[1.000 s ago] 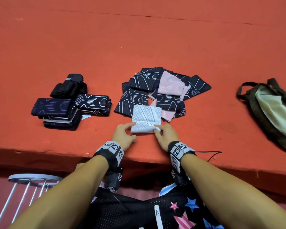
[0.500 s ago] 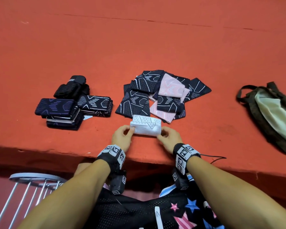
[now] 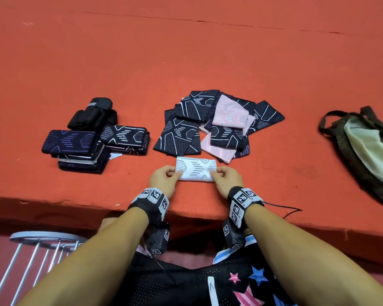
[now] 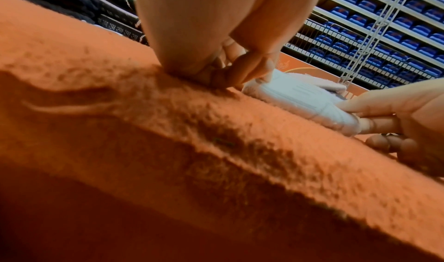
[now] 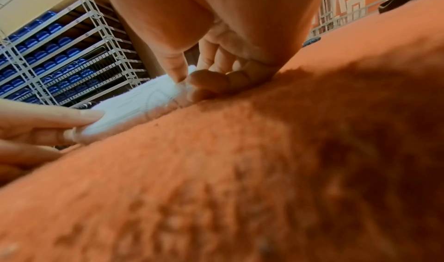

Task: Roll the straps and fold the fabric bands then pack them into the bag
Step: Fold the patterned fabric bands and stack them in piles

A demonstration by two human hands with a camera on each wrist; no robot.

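A white fabric band [image 3: 196, 172] with grey lines lies folded on the orange table near its front edge. My left hand [image 3: 165, 177] pinches its left end and my right hand [image 3: 224, 178] pinches its right end. The wrist views show the same band [image 4: 300, 102] [image 5: 134, 104] held between thumb and fingers at both ends. Behind it lies a loose heap of unfolded bands [image 3: 217, 124], black and pink. To the left stands a stack of folded bands [image 3: 80, 149] with rolled black straps [image 3: 91, 113] behind it. The olive bag [image 3: 367, 151] lies open at the right.
The orange felt table [image 3: 186, 51] stretches far back. Its front edge [image 3: 75, 204] runs just below my wrists. A metal rack [image 3: 31, 250] stands below at the lower left. Shelves of blue items [image 4: 384, 28] fill the background in the wrist views.
The white band went from a flat square to a narrower folded strip. Both hands shifted from its near edge to its two ends.
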